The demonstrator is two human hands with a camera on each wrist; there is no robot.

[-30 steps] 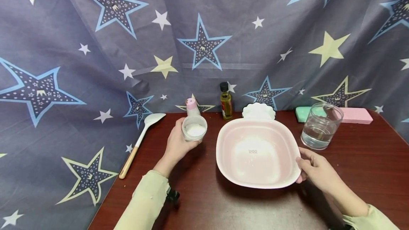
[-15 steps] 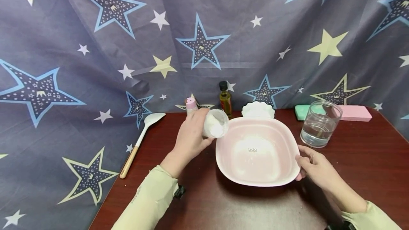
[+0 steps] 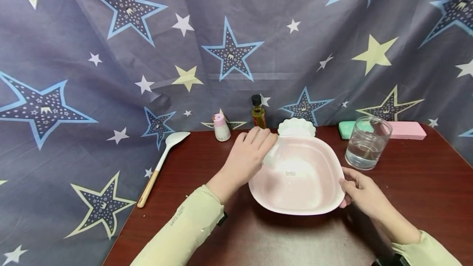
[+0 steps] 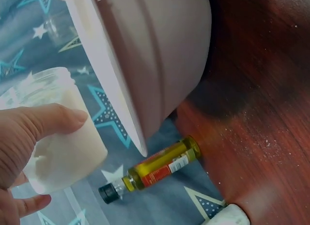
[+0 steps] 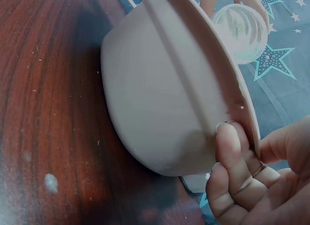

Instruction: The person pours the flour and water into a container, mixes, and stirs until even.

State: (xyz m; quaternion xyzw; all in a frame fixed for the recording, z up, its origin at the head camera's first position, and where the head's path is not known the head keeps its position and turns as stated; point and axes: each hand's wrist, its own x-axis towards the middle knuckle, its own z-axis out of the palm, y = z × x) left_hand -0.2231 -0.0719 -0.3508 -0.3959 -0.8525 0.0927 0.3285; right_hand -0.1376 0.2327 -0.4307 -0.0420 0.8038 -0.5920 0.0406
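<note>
My left hand (image 3: 246, 157) grips a clear jar (image 4: 68, 152) of white powder, fingers over its far side and thumb along the near one. It is tilted over the left rim of a pale pink basin (image 3: 295, 200), its mouth towards the basin. In the head view the hand hides most of the jar; the right wrist view shows the jar's round mouth (image 5: 240, 34) beyond the rim. My right hand (image 3: 366, 192) holds the basin's right edge, thumb on the rim and fingers curled beneath. The basin's floor carries the letters "bdo".
Right of the basin stands a glass of water (image 3: 366, 151), before a green block (image 3: 345, 130) and a pink block (image 3: 408, 130). Behind are a scalloped white dish (image 3: 297, 127), an oil bottle (image 3: 258, 115) and a pink-capped shaker (image 3: 221, 130). A white wooden-handled spoon (image 3: 160, 163) lies left.
My left hand has carried the jar rightward from beside the basin to over its left rim, tipping it towards the basin. The shaker has come into full view. My right hand keeps its hold.
</note>
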